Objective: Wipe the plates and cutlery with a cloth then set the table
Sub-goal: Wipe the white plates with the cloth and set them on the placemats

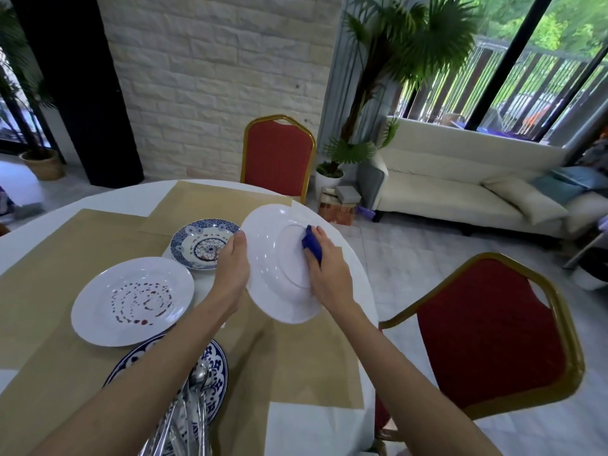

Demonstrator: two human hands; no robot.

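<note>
My left hand (232, 269) grips the left rim of a white plate (274, 255), holding it tilted above the table with its underside toward me. My right hand (329, 274) presses a blue cloth (312, 245) against the plate's base ring. On the table lie a white plate with red stains (131, 301), a small blue patterned bowl (204, 243), and a blue-and-white plate (217, 373) carrying several pieces of metal cutlery (194, 406), partly hidden by my left forearm.
Brown paper mats (65, 258) cover the round white table (312, 429). A red chair (278, 156) stands at the far side and another red chair (490, 330) at the right. A white sofa (460, 189) and a potted palm (332, 172) stand beyond.
</note>
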